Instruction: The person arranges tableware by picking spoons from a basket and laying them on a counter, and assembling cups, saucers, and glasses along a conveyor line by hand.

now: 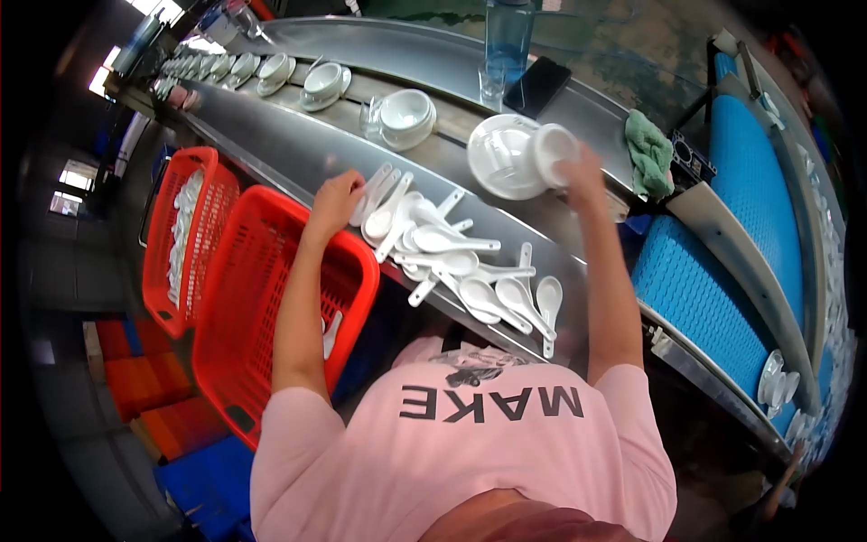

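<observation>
My right hand (581, 172) grips a small white bowl (553, 149) by its right side, tilted over the edge of a white plate (488, 135). A clear glass (506, 163) lies on that plate. My left hand (339, 200) has its fingers curled at the left end of a heap of white soup spoons (442, 239). It pinches a slightly blurred spoon (371, 190) there; the fingertips are partly hidden. The spoons lie in a loose pile along the near metal ledge, handles pointing various ways.
Stacked bowls (405, 111) line the conveyor towards the far left. A red basket (361, 294) stands by my left arm, another red basket (212, 203) beyond it. A blue bottle (508, 41), a black phone (539, 86) and a green cloth (647, 154) rest behind. Blue belts (713, 289) run at right.
</observation>
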Available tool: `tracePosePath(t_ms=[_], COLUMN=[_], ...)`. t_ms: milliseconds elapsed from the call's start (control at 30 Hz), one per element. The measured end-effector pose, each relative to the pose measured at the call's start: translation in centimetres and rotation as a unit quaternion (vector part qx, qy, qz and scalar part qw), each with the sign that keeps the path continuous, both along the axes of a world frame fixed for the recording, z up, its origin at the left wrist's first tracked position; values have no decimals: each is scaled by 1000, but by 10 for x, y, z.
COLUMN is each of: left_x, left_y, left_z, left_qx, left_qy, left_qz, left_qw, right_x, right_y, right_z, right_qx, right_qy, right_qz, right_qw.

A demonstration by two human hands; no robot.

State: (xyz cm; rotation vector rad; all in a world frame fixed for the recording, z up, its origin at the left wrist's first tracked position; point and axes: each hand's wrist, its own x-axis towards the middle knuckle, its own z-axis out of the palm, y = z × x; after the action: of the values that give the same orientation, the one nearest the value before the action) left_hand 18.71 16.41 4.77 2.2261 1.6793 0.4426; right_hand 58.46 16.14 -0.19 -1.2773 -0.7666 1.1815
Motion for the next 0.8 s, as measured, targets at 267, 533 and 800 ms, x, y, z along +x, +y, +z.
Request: tracePosePath(t_ms=[267,533,800], left_x=[0,87,112], left_y=[17,58,61], left_z=[11,16,-11], left_qx=[-1,-155,-166], left_qy=[-93,-41,-241], left_qz=[-25,-254,-157], left_qw=[995,954,943], right_x=[-53,-19,166], right_y=[13,-65,-229], right_z=[-4,58,-8], right_qx=[-74,-50,-119], right_qy=[-67,-176,-710], right_qz=[-14,-62,-277], right_qw=[995,981,636])
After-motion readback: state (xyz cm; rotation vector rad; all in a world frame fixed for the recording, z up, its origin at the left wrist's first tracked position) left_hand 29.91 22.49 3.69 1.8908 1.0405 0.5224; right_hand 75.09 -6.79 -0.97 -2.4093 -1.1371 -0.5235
